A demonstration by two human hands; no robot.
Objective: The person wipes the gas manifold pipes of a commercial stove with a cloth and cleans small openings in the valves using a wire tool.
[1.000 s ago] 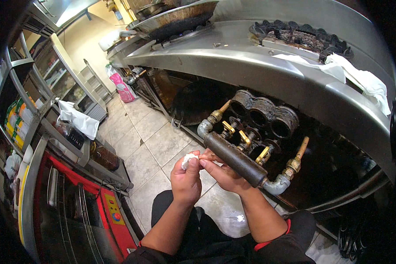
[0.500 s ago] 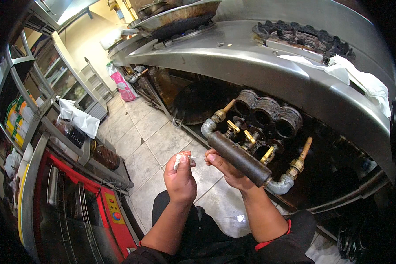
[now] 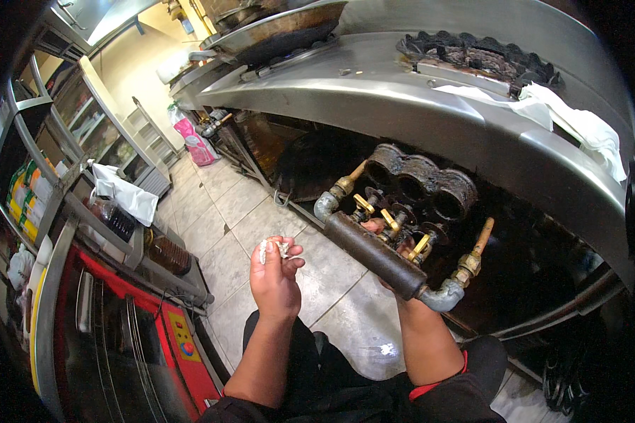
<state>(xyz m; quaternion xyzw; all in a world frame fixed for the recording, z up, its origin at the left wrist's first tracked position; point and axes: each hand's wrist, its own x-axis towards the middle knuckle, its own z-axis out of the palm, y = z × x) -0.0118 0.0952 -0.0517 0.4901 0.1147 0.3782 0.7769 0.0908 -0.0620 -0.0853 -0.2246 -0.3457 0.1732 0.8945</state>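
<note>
My left hand (image 3: 275, 285) is raised over the floor, its thumb and fingers closed on a crumpled white wad (image 3: 264, 252) of thin, soft-looking material. My right hand (image 3: 375, 225) reaches beneath and behind a thick black pipe (image 3: 374, 255). Parts of its fingers show between that pipe and the yellow-handled valves (image 3: 390, 222); the pipe hides the rest, so its grip does not show. Grey elbows (image 3: 441, 298) and brass fittings (image 3: 467, 270) join the pipe's ends. Behind the valves sit three sooty round burner tubes (image 3: 450, 197).
Above the pipework runs a steel stove front (image 3: 374, 106) with a burner ring (image 3: 473, 60), a wok (image 3: 282, 35) and a white cloth (image 3: 578, 123). On the left stand a red appliance (image 3: 183, 338) and a rack (image 3: 113, 225) with containers. A pink bag (image 3: 194, 141) rests on the tiled floor (image 3: 240, 218).
My right hand has moved away from the left, going behind the black pipe among the valves. A thin strand stretched between both hands no longer shows. The left hand still holds the white wad.
</note>
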